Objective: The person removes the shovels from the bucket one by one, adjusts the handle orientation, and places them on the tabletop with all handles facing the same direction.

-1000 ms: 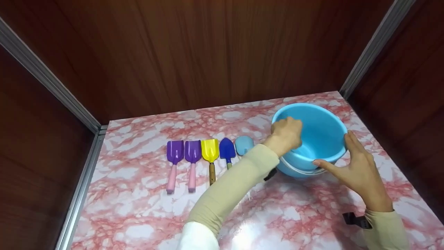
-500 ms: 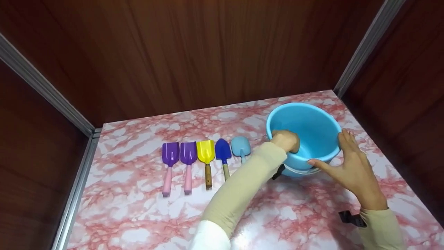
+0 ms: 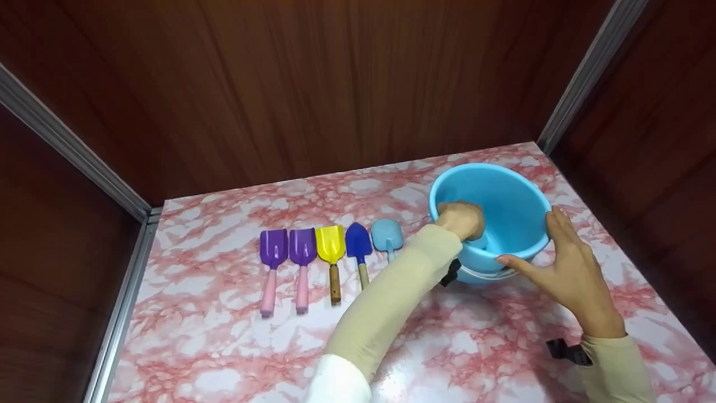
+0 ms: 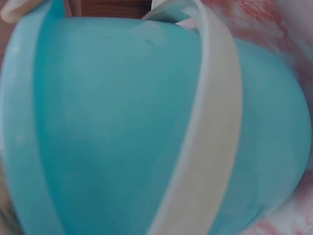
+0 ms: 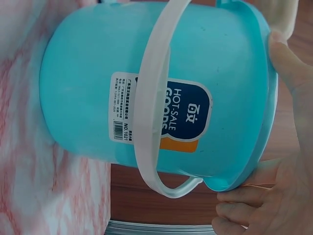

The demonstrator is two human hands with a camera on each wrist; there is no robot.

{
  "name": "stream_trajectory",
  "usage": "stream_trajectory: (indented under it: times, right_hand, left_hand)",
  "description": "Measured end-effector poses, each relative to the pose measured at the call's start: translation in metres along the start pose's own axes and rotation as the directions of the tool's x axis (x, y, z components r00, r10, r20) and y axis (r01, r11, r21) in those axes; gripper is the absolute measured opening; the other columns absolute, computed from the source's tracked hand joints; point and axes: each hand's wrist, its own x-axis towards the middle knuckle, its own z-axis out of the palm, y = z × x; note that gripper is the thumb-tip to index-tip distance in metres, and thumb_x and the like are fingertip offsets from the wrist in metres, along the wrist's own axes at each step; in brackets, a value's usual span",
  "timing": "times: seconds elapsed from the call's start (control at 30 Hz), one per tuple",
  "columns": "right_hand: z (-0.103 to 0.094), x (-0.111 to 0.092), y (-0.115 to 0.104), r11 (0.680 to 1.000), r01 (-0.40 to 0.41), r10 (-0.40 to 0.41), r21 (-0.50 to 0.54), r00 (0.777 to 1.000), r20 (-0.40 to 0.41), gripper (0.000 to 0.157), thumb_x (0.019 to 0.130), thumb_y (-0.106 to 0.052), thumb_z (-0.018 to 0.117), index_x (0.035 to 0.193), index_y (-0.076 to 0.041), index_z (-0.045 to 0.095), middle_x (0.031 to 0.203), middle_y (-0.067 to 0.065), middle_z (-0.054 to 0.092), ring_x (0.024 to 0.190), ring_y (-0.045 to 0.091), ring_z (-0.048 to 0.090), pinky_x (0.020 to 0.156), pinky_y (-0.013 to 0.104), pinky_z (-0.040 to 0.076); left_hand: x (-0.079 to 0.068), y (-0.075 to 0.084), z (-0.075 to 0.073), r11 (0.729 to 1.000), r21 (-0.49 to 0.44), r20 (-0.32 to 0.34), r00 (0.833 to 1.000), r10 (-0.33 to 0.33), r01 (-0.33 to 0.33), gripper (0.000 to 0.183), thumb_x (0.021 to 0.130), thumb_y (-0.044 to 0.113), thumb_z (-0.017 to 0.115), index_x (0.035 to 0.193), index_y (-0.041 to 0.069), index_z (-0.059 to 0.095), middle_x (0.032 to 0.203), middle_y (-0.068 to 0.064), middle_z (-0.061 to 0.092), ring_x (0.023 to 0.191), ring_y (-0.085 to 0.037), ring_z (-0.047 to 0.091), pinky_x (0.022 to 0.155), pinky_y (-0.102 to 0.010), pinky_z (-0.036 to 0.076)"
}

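Observation:
A light blue bucket (image 3: 509, 224) with a white carrying handle (image 5: 151, 98) stands at the right of the table. My left hand (image 3: 461, 219) reaches over its near-left rim into it. Its fingers point down inside and are hidden, so I cannot tell whether they hold anything. My right hand (image 3: 576, 274) holds the bucket's rim at the near-right side, thumb on the front edge and fingers spread along the right side. In the right wrist view, a label (image 5: 188, 110) shows on the bucket's wall behind the handle.
Left of the bucket lies a row of small shovels: two purple ones (image 3: 274, 246) with pink handles, a yellow one (image 3: 330, 242), a dark blue one (image 3: 358, 239) and a pale blue one (image 3: 387, 234). My left sleeve (image 3: 397, 296) covers part of the row. Brown panels (image 3: 335, 84) surround the marbled table (image 3: 224, 336).
My left hand has gone lower into the bucket and then risen slightly. My right hand keeps its hold on the rim. The head view has shifted a little.

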Motion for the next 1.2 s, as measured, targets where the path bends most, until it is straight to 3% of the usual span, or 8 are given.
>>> stream_trajectory:
  times: [0.33,0.43,0.53,0.7,0.77,0.9,0.97,1.2]
  right_hand:
    - [0.002,0.001,-0.003,0.999,-0.031,0.031,0.013,0.999,0.026,0.124,0.08,-0.054,0.092,0.171,-0.01,0.019,0.177,0.022,0.014,0.156,0.059,0.023,0.113,0.082,0.026]
    - [0.003,0.002,-0.004,0.999,-0.041,0.041,0.005,0.999,0.032,0.124,0.081,-0.056,0.091,0.171,-0.011,0.018,0.177,0.023,0.014,0.155,0.061,0.024,0.11,0.083,0.027]
    - [0.002,0.003,-0.004,0.999,-0.05,0.05,-0.008,0.998,0.037,0.125,0.081,-0.057,0.09,0.171,-0.01,0.018,0.177,0.025,0.014,0.153,0.063,0.025,0.109,0.084,0.027]
    - [0.001,0.006,-0.005,0.998,-0.053,0.054,-0.021,0.997,0.048,0.125,0.081,-0.058,0.09,0.17,-0.006,0.02,0.176,0.027,0.014,0.151,0.065,0.026,0.107,0.085,0.027]
    - [0.001,0.007,-0.005,0.998,-0.051,0.052,-0.025,0.997,0.05,0.124,0.081,-0.058,0.09,0.17,-0.005,0.02,0.175,0.028,0.015,0.151,0.066,0.026,0.106,0.086,0.027]
    - [0.0,0.008,-0.005,0.999,-0.033,0.034,-0.026,0.999,0.03,0.123,0.079,-0.057,0.092,0.17,-0.008,0.024,0.174,0.027,0.021,0.148,0.065,0.033,0.103,0.085,0.031]
    - [0.001,0.008,-0.005,0.999,-0.025,0.026,-0.022,0.999,0.021,0.123,0.078,-0.056,0.093,0.17,-0.01,0.025,0.174,0.027,0.024,0.146,0.065,0.037,0.101,0.085,0.033]
    - [0.002,0.01,-0.005,0.999,-0.051,0.051,-0.016,0.997,0.05,0.124,0.08,-0.057,0.091,0.17,-0.008,0.022,0.175,0.027,0.017,0.151,0.065,0.027,0.103,0.085,0.028]
  left_hand:
    - [-0.02,-0.014,-0.028,0.994,-0.111,-0.011,1.0,0.021,-0.022,0.017,0.11,0.032,0.056,0.124,0.033,0.065,0.109,0.009,0.06,0.104,-0.009,0.054,0.095,-0.037,0.045]
    - [-0.026,-0.027,-0.034,0.983,-0.174,-0.05,0.998,0.049,-0.057,0.009,0.108,0.03,0.058,0.113,0.028,0.065,0.102,0.007,0.057,0.098,-0.01,0.054,0.088,-0.033,0.048]
    - [-0.028,-0.045,-0.038,0.943,-0.302,-0.111,0.987,0.113,-0.142,0.011,0.106,0.026,0.058,0.096,0.021,0.059,0.089,0.005,0.051,0.081,-0.01,0.049,0.073,-0.027,0.045]
    - [-0.03,-0.077,-0.041,0.785,-0.564,-0.154,0.967,0.204,-0.255,0.017,0.102,0.013,0.053,0.085,0.012,0.049,0.079,0.002,0.036,0.064,-0.011,0.03,0.06,-0.025,0.03]
    - [-0.032,-0.087,-0.04,0.702,-0.669,-0.16,0.969,0.187,-0.246,0.01,0.101,0.011,0.053,0.101,0.008,0.062,0.088,0.003,0.047,0.071,-0.011,0.036,0.066,-0.024,0.034]
    - [-0.037,-0.107,-0.035,0.515,-0.827,-0.169,0.973,0.157,-0.227,0.047,0.103,0.01,0.057,0.15,0.008,0.06,0.135,0.0,0.063,0.102,-0.015,0.055,0.088,-0.026,0.051]
    - [-0.039,-0.116,-0.031,0.443,-0.866,-0.184,0.972,0.149,-0.231,0.047,0.103,0.01,0.06,0.15,0.007,0.061,0.145,-0.003,0.062,0.109,-0.018,0.058,0.093,-0.028,0.053]
    - [-0.048,-0.155,-0.009,0.195,-0.956,-0.197,0.973,0.123,-0.218,0.043,0.104,0.012,0.067,0.146,0.008,0.065,0.126,-0.008,0.069,0.097,-0.017,0.061,0.078,-0.027,0.054]
